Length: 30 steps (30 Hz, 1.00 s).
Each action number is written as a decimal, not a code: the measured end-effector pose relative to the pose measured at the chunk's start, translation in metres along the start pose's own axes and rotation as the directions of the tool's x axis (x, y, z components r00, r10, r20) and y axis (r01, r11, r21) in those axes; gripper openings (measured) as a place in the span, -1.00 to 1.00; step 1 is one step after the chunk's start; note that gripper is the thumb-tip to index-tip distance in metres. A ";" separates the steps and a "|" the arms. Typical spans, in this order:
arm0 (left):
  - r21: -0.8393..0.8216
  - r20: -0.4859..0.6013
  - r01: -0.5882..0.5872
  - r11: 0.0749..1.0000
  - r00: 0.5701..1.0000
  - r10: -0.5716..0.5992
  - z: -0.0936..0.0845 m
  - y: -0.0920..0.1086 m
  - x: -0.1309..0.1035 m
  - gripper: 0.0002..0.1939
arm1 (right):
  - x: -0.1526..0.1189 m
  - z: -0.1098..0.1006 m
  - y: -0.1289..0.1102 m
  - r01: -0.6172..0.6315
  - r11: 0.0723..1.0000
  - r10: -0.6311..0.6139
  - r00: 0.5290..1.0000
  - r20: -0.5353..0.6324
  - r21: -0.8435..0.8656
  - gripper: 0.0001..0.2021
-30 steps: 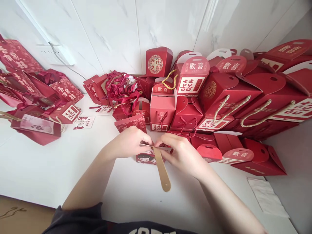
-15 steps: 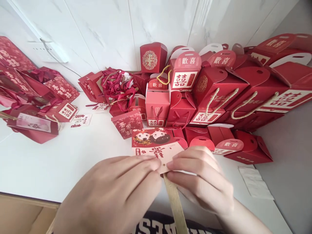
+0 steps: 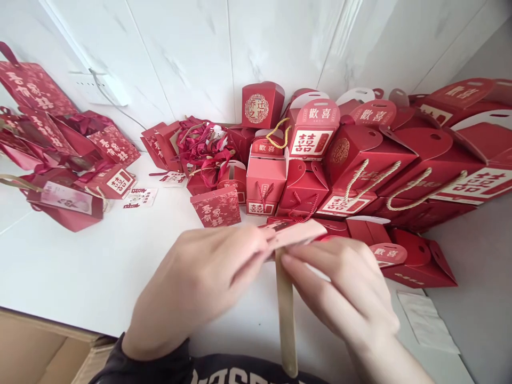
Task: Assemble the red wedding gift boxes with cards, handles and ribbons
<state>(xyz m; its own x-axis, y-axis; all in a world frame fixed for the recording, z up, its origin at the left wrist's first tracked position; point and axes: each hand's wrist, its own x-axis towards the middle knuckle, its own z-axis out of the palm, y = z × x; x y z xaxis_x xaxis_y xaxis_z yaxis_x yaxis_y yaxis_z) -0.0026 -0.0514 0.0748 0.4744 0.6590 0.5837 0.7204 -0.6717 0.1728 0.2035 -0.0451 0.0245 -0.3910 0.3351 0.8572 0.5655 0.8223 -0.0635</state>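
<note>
Tilted edge-on between both hands is a pink and red printed card (image 3: 300, 233). My left hand (image 3: 204, 277) is closed on the card's left part, its fingers slightly blurred. A flat gold ribbon (image 3: 285, 314) hangs down from the card's lower edge toward my shirt. My right hand (image 3: 344, 288) pinches the ribbon's top against the card, thumb and fingertips together. Just behind the card, a red box with twisted red cords (image 3: 303, 189) and a red card with gold lettering (image 3: 216, 207) stand on the white table (image 3: 120, 256).
Stacked red gift boxes (image 3: 368, 160) fill the right and back. A heap of dark red ribbons (image 3: 208, 144) lies mid-back. At left are more red bags (image 3: 64, 205) and small printed tags (image 3: 140, 197). A white tissue (image 3: 428, 321) lies at right; a cardboard box (image 3: 36, 346) is at lower left.
The card has tipped from showing its printed face to nearly edge-on, and both hands have risen a little with it. The ribbon hangs straighter. The whole view has shifted slightly.
</note>
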 end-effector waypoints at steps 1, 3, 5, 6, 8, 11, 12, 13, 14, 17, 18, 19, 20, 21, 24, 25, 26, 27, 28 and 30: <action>-0.041 0.034 0.092 0.995 0.995 -0.091 0.004 -0.007 0.005 -0.98 | 0.004 0.010 0.004 -0.048 0.999 0.048 0.999 -0.017 0.012 -0.86; -0.149 0.146 0.268 0.952 0.958 -0.247 0.012 -0.023 0.015 -0.94 | 0.010 0.031 0.013 -0.148 0.988 0.148 0.989 -0.007 0.050 -0.83; -0.309 0.232 0.405 0.860 0.909 -0.345 0.018 -0.041 0.021 -0.89 | 0.015 0.050 0.019 -0.215 0.966 0.212 0.977 0.033 0.146 -0.81; -0.402 0.268 0.450 0.797 0.891 -0.367 0.020 -0.049 0.023 -0.87 | 0.017 0.057 0.021 -0.237 0.950 0.237 0.971 0.023 0.204 -0.81; -0.568 0.328 0.494 0.658 0.869 -0.370 0.021 -0.061 0.025 -0.85 | 0.019 0.064 0.022 -0.252 0.912 0.265 0.964 0.003 0.325 -0.81; -0.709 0.362 0.498 0.499 0.864 -0.349 0.020 -0.067 0.025 -0.83 | 0.021 0.063 0.022 -0.224 0.867 0.270 0.962 -0.041 0.445 -0.79; -0.733 0.360 0.494 0.467 0.865 -0.350 0.020 -0.066 0.025 -0.82 | 0.021 0.060 0.022 -0.218 0.861 0.274 0.960 -0.059 0.460 -0.78; -0.753 0.351 0.487 0.443 0.866 -0.356 0.022 -0.065 0.026 -0.81 | 0.022 0.058 0.022 -0.218 0.858 0.286 0.955 -0.080 0.465 -0.78; -0.771 0.335 0.475 0.424 0.869 -0.363 0.023 -0.063 0.027 -0.81 | 0.022 0.056 0.022 -0.224 0.857 0.303 0.948 -0.101 0.464 -0.78; -0.837 0.227 0.383 0.391 0.893 -0.388 0.032 -0.056 0.029 -0.83 | 0.023 0.053 0.022 -0.231 0.873 0.325 0.932 -0.161 0.429 -0.77; -0.849 0.184 0.349 0.397 0.899 -0.398 0.034 -0.054 0.030 -0.84 | 0.023 0.053 0.022 -0.221 0.884 0.316 0.932 -0.179 0.412 -0.77; -0.849 0.148 0.328 0.414 0.900 -0.410 0.036 -0.051 0.030 -0.85 | 0.022 0.054 0.023 -0.208 0.894 0.302 0.934 -0.191 0.397 -0.76; -0.841 0.113 0.314 0.441 0.898 -0.424 0.038 -0.049 0.031 -0.85 | 0.022 0.054 0.023 -0.198 0.901 0.290 0.937 -0.196 0.387 -0.76; -0.825 0.087 0.310 0.472 0.896 -0.436 0.039 -0.047 0.031 -0.86 | 0.022 0.055 0.024 -0.190 0.904 0.281 0.940 -0.195 0.383 -0.76; -0.765 0.048 0.322 0.558 0.892 -0.449 0.037 -0.043 0.032 -0.88 | 0.021 0.055 0.026 -0.180 0.903 0.261 0.951 -0.166 0.390 -0.76; -0.751 0.043 0.324 0.576 0.893 -0.448 0.036 -0.042 0.033 -0.88 | 0.020 0.054 0.027 -0.170 0.905 0.246 0.957 -0.156 0.390 -0.76; -0.742 0.038 0.324 0.588 0.895 -0.445 0.035 -0.041 0.033 -0.89 | 0.020 0.053 0.029 -0.153 0.909 0.225 0.963 -0.148 0.387 -0.76; -0.735 0.030 0.320 0.597 0.896 -0.443 0.034 -0.040 0.033 -0.90 | 0.020 0.052 0.030 -0.134 0.914 0.199 0.971 -0.135 0.383 -0.76; -0.730 0.018 0.314 0.607 0.897 -0.442 0.034 -0.039 0.033 -0.91 | 0.019 0.051 0.032 -0.117 0.917 0.175 0.977 -0.119 0.381 -0.75; -0.709 0.001 0.307 0.635 0.901 -0.434 0.034 -0.037 0.032 -0.93 | 0.019 0.048 0.034 -0.104 0.919 0.148 0.985 -0.087 0.379 -0.75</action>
<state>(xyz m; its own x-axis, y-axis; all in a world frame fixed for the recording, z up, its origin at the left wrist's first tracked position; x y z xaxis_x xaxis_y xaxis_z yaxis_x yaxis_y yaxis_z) 0.0030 0.0067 0.0600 0.1150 0.8855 0.4501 0.2439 -0.4644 0.8514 0.1802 0.0113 0.0142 -0.2380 0.4115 0.8798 0.2852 0.8955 -0.3417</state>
